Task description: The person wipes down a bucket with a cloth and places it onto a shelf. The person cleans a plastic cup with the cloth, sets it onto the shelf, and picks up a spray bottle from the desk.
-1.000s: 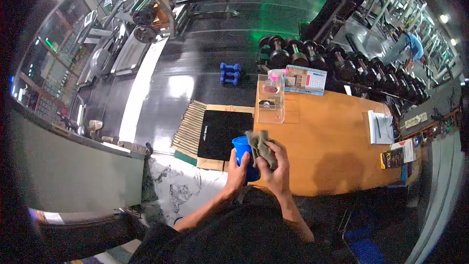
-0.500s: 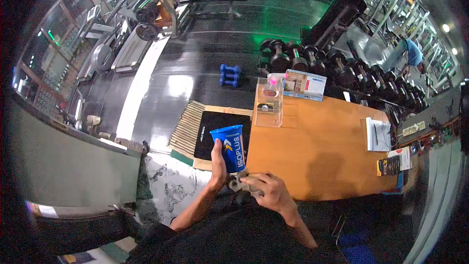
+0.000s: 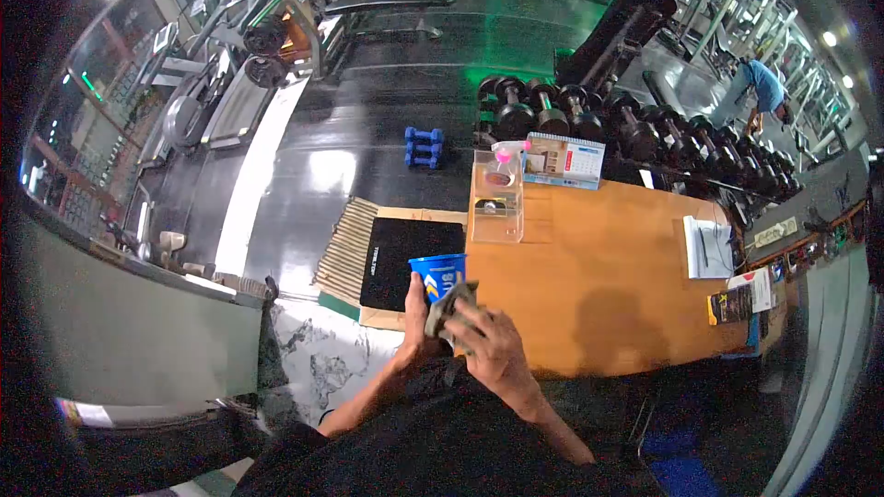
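A blue tub with white and yellow lettering (image 3: pixel 436 269) is upright beside the desk's left edge. My left hand (image 3: pixel 416 317) is closed around its left side and lower part. My right hand (image 3: pixel 490 340) grips a crumpled grey-green cloth (image 3: pixel 446 309), which lies against the front of the tub and covers much of its label. The tub's base is hidden behind the cloth and my hands.
The wooden desk (image 3: pixel 589 258) bears a clear acrylic stand (image 3: pixel 497 212), a desk calendar (image 3: pixel 566 162), a notepad (image 3: pixel 707 247) and a black packet (image 3: pixel 729 306). Blue dumbbells (image 3: pixel 424 147) stand on the floor. A person (image 3: pixel 761 87) bends down near the dumbbell rack (image 3: pixel 645 138).
My right hand has brought the cloth up from below the tub onto its front, covering the lettering. The tub now stands straighter. The view has shifted slightly.
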Demonstrator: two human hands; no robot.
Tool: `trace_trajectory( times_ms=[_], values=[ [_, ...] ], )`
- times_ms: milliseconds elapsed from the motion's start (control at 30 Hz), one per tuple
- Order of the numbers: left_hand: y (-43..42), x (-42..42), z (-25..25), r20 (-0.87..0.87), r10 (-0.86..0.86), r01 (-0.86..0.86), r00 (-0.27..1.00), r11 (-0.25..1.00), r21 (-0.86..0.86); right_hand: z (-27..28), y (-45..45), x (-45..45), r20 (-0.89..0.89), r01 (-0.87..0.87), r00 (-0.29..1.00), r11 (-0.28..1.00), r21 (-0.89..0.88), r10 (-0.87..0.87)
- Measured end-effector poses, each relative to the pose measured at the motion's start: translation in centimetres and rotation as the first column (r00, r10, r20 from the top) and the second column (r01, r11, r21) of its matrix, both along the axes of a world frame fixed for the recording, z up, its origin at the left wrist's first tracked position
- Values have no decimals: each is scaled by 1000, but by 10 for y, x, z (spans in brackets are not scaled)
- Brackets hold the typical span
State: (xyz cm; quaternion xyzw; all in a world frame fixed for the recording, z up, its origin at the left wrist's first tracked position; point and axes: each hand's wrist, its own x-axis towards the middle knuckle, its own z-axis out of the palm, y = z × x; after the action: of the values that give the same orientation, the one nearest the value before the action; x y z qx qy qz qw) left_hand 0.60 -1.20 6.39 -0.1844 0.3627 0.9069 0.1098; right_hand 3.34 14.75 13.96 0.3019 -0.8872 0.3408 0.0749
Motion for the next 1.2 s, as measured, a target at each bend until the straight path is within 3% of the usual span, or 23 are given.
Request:
trace_trajectory(
  times_ms=[67,100,133,233,267,300,367,400,533,600,633,667,767,833,867,900,933,1033,1067,1100,1167,1200],
  values=[
    [-14,-2,-19,113,-1,-10,994,995,96,8,10,-3,189,-133,970,983,-125,156],
    [-15,-3,-16,70,3,-4,998,1000,11,11,16,-5,274,-187,932,963,-196,237],
    [-17,-4,-13,30,7,-5,1000,997,-75,10,21,-6,339,-137,917,964,-227,210],
    [1,6,24,144,10,-17,990,999,49,15,22,-15,274,108,962,950,-294,-25],
    [-5,11,5,49,-123,122,991,992,26,10,16,-20,186,185,974,923,-337,-127],
    [-1,15,5,28,-138,138,990,990,-4,12,11,-23,140,182,979,945,-272,-148],
    [20,6,-22,-42,127,-132,991,983,-127,16,-1,-25,37,182,983,973,-140,-179],
    [11,6,-45,-36,91,-94,995,991,-100,14,-7,-21,47,198,980,973,-118,-193],
    [-10,-1,-17,66,21,-24,998,999,46,-8,-2,-4,103,-52,993,996,-67,59],
    [-25,-7,-30,-79,87,-103,993,968,-229,-10,2,-1,249,-122,955,979,-161,160],
    [-29,-9,-27,-172,95,-164,981,877,-451,-12,5,-1,317,-147,925,966,-211,210],
    [-27,-6,-23,-101,104,-133,989,933,-335,-13,8,-3,334,-120,921,960,-252,203],
    [-24,-4,-19,-95,7,-35,995,955,-294,-2,9,-11,223,70,975,947,-314,3],
    [-11,0,0,-56,-37,25,998,978,-207,-4,5,-18,149,177,978,964,-201,-148],
    [-8,0,-30,-43,-67,59,997,986,-153,-2,1,-25,78,205,977,970,-132,-196],
    [-2,0,-25,24,-91,93,996,989,-111,-2,-5,-27,3,237,972,969,-65,-237],
    [5,-1,-17,90,-115,122,989,990,-67,-7,-13,-26,34,247,969,963,-111,-245],
    [4,-2,8,0,-104,103,995,984,-148,-14,-12,-17,-27,166,986,986,9,-166],
    [-8,-10,-17,12,-193,193,981,981,15,-15,-10,-12,3,100,995,995,-21,-100],
    [-12,-13,-14,49,-161,153,986,978,139,-17,-7,-7,73,18,997,998,-54,-14],
    [-26,-8,5,173,-311,234,935,903,360,-21,1,-2,193,-139,967,981,-137,165],
    [-29,-6,-3,148,-221,201,964,970,141,-17,6,-4,312,-193,903,928,-318,295]
  ],
)
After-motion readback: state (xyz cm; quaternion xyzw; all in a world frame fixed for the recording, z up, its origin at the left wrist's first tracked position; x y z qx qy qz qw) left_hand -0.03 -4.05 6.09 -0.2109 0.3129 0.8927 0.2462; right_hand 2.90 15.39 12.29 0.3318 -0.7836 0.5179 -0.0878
